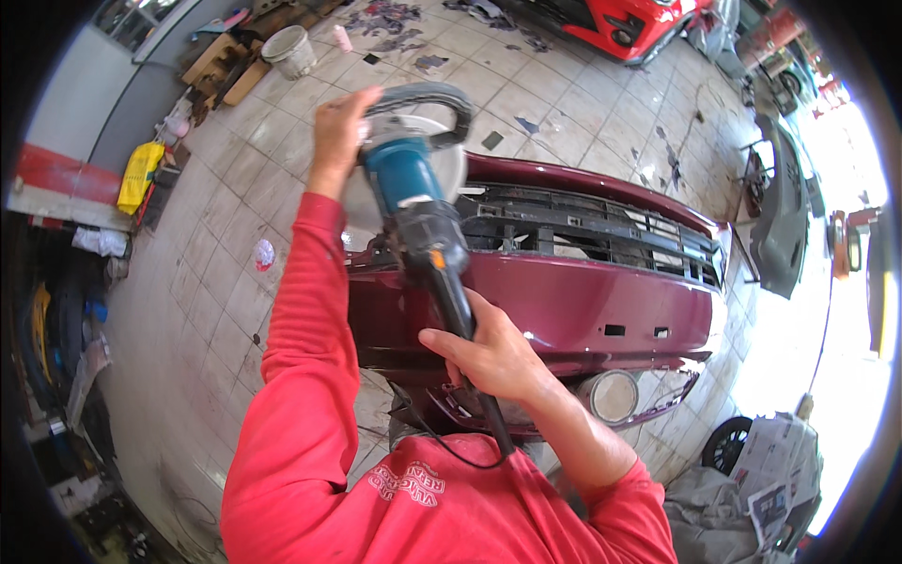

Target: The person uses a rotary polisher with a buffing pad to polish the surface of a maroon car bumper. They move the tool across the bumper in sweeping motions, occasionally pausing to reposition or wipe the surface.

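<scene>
Both of my hands hold a teal and black polisher (406, 171). My left hand (340, 130), at the end of a red sleeve, is closed around its black loop handle at the far end; part of its fingers is hidden. My right hand (493, 352) wraps the black rear grip, from which a cord runs down against my red shirt. Beneath the tool shows part of a pale round pad (453, 162). A maroon car bumper (583, 299) with a black grille (601, 230) extends to the right. The polisher's head is over the bumper's left end; whether the pad touches it is hidden.
A round can (613, 397) shows below the bumper's near edge. A dirty white bucket (289, 54) stands far left, a red car (625, 26) at the back. A grey bumper (782, 211) stands at right, with a black wheel (727, 446) nearer. Scraps lie on the tiled floor (202, 273).
</scene>
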`<action>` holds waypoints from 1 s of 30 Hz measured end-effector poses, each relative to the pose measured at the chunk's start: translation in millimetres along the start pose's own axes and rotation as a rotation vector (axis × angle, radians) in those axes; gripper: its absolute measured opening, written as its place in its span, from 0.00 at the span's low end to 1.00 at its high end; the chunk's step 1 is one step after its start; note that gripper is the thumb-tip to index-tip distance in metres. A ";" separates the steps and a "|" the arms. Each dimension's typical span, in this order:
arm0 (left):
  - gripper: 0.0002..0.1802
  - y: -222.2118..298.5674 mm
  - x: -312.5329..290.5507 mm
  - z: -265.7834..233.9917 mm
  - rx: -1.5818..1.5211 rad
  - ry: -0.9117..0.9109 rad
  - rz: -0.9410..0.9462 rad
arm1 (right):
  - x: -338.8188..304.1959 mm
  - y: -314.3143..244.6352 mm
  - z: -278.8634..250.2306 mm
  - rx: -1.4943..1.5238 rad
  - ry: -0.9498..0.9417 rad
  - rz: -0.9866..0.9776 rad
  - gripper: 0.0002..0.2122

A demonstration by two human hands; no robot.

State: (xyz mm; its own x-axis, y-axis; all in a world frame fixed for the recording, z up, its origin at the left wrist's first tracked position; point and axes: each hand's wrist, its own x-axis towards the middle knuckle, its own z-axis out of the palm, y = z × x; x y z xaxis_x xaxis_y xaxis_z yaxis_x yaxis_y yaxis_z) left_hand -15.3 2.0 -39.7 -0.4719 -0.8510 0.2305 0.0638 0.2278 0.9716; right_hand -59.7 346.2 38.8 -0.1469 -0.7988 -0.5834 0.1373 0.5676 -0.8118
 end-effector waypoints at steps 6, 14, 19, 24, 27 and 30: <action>0.16 -22.0 -20.9 -53.9 -0.155 0.238 -0.118 | 26.1 29.0 23.1 -0.218 0.070 -0.097 0.31; 0.11 12.4 -185.5 -113.3 -0.172 0.495 -0.111 | -44.1 52.4 17.8 -0.374 -0.185 -0.108 0.36; 0.11 39.1 -262.8 -123.5 -0.150 0.623 -0.150 | -66.6 74.9 38.2 -0.474 -0.254 -0.055 0.36; 0.10 14.8 -332.3 -144.1 -0.222 0.417 -0.216 | -108.5 103.5 49.5 -0.482 -0.188 -0.055 0.33; 0.13 -1.8 -359.6 -108.6 -0.265 0.223 -0.257 | -150.9 129.7 49.7 -0.502 0.010 0.050 0.31; 0.13 53.9 -331.1 -54.8 -0.202 -0.106 -0.278 | -186.7 135.7 64.4 -0.483 0.229 0.237 0.25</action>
State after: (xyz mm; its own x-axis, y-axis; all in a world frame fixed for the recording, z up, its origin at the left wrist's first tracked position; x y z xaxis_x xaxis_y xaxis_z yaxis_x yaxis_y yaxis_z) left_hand 192.5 270.0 -60.7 -0.5834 -0.8112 -0.0405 0.0879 -0.1126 0.9897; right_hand 49.4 559.6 39.3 -0.3817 -0.6060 -0.6979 -0.2618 0.7950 -0.5472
